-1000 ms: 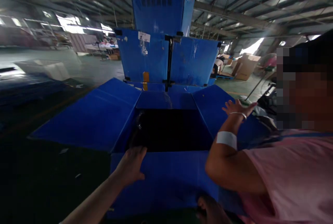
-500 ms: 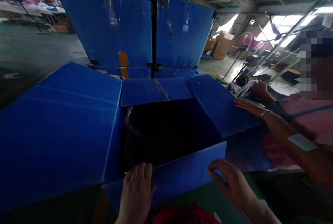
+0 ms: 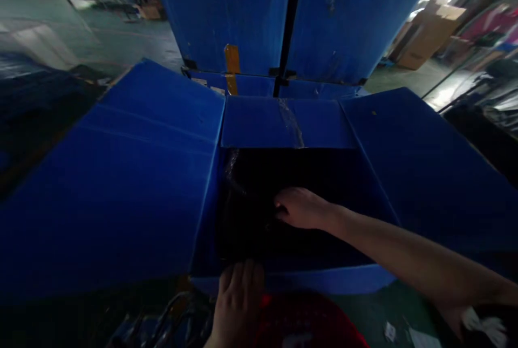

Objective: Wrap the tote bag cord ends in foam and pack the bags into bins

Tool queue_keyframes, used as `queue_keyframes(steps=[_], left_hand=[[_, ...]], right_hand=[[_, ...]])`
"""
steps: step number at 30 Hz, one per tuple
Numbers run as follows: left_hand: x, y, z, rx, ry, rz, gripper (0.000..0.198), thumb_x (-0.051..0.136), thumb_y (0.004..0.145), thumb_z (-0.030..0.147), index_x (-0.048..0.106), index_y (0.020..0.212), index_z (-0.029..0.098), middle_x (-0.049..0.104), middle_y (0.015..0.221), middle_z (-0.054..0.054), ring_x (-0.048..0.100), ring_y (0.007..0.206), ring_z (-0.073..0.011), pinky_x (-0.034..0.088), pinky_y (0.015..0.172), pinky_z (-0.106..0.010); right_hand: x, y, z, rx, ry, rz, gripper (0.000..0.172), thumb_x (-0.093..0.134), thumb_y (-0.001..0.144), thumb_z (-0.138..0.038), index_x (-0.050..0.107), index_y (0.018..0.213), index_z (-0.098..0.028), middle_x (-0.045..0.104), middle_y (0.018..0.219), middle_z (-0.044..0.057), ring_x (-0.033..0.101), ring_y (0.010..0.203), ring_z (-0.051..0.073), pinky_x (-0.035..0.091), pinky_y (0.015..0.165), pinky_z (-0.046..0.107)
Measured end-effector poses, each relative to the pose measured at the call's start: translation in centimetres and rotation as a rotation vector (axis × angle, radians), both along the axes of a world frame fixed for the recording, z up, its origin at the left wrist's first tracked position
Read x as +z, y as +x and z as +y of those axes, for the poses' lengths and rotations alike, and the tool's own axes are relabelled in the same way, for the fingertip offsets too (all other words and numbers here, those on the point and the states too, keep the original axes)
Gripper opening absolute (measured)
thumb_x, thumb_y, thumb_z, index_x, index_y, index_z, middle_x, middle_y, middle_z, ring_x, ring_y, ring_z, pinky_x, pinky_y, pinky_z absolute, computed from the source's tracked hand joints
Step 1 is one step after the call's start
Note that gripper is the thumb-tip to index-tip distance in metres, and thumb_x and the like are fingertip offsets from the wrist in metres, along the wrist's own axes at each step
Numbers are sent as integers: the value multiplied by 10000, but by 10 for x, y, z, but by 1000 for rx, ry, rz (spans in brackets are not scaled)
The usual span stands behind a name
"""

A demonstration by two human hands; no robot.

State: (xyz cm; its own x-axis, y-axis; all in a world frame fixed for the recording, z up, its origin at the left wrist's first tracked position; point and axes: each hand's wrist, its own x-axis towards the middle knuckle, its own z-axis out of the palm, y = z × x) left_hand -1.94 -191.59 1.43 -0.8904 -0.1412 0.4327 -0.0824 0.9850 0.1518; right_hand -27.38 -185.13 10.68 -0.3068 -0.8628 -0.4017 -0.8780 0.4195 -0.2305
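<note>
In front of me stands a large blue corrugated plastic box (image 3: 324, 281) with its flaps folded outward and its inside very dark. My left hand (image 3: 238, 297) lies at the front edge, fingers together and bent over the rim. My right hand (image 3: 299, 207) reaches down inside the box from the right, fingers curled, with a gap between thumb and fingers and nothing visible in it. Clear tape (image 3: 232, 164) hangs at the inner left wall. Whatever lies at the bottom is lost in the dark.
Tall blue boxes (image 3: 243, 19) are stacked directly behind, one bearing a yellow tape strip (image 3: 232, 62). Wide flaps spread left (image 3: 149, 159) and right (image 3: 429, 164). Brown cartons (image 3: 429, 35) stand at the back right. Dark tubular objects (image 3: 174, 321) lie at lower left.
My right hand has moved from outside the front wall down into the box. My left hand stays at the front rim. The view has turned right and down, and the co-worker is out of sight.
</note>
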Motion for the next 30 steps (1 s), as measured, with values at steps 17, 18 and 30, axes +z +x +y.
queue_keyframes(steps=[17, 18, 30], left_hand=[[45, -20, -3, 27, 189, -210, 127, 426, 933, 201, 536, 985, 162, 574, 891, -59, 518, 811, -178, 401, 747, -337], [45, -19, -4, 20, 202, -213, 119, 426, 935, 199, 532, 976, 163, 575, 890, -54, 515, 801, -175, 396, 741, -337], [41, -12, -16, -110, 357, -289, 455, 652, 842, 458, 536, 1177, 173, 627, 1152, -58, 548, 1037, -210, 401, 913, -349]], right_hand=[[-98, 48, -113, 723, -189, 14, 365, 456, 896, -119, 590, 1235, -130, 588, 1256, 143, 498, 1198, 251, 317, 1082, 446], [-99, 50, -117, 728, -156, 45, 361, 452, 899, -118, 597, 1229, -126, 592, 1249, 150, 505, 1192, 255, 323, 1074, 447], [-27, -31, -7, 514, 1, 280, 293, 454, 886, -69, 709, 987, -171, 649, 1029, 99, 573, 990, 210, 474, 881, 344]])
